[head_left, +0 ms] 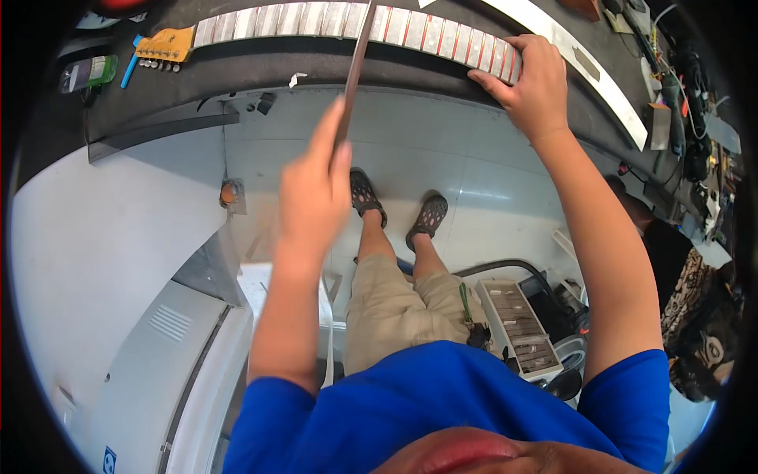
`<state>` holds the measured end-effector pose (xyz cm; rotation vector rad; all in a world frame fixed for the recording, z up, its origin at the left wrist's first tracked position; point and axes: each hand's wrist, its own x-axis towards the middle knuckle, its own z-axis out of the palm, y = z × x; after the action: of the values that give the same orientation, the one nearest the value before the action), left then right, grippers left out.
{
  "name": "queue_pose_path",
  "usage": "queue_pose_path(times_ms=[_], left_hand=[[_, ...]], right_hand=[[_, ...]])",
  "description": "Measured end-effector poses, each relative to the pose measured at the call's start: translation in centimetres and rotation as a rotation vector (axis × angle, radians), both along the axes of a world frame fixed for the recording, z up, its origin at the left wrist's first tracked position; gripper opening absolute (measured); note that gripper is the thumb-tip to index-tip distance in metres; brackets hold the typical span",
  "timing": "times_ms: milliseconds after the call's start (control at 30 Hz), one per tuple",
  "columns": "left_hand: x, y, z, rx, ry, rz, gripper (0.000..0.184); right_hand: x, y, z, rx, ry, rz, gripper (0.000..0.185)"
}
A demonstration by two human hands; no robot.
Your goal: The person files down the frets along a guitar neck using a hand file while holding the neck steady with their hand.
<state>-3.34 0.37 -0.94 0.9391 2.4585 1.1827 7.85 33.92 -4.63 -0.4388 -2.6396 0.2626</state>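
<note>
A guitar neck [300,21] lies across the dark workbench, its fretboard covered with pale tape strips between the frets. Red lines show along the frets on its right part. At the left end is the yellowish headstock [164,46] with its tuning pegs. My left hand [312,193], a little blurred, is closed around a long narrow metal file [359,59], which crosses the fretboard near its middle. My right hand [538,87] grips the neck's right end, thumb on the near edge and fingers over the far side.
A white curved strip [584,67] lies on the bench beyond my right hand. Tools and cables [687,110] crowd the right side. A green-labelled bottle [88,73] and a blue stick [129,67] sit at the left. Below stands a compartmented box [517,328] near my legs.
</note>
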Motion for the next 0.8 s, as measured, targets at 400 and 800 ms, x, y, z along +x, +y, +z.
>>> queue_pose_path(times_ms=[400, 800], left_hand=[[-3.0, 4.4, 0.1, 0.057, -0.044, -0.016, 0.048], [-2.9, 4.7, 1.0, -0.111, -0.045, 0.001, 0.056]], right_hand=[[-0.1, -0.1, -0.1, 0.021, -0.009, 0.006, 0.068], [-0.2, -0.4, 0.4, 0.029, -0.010, 0.026, 0.066]])
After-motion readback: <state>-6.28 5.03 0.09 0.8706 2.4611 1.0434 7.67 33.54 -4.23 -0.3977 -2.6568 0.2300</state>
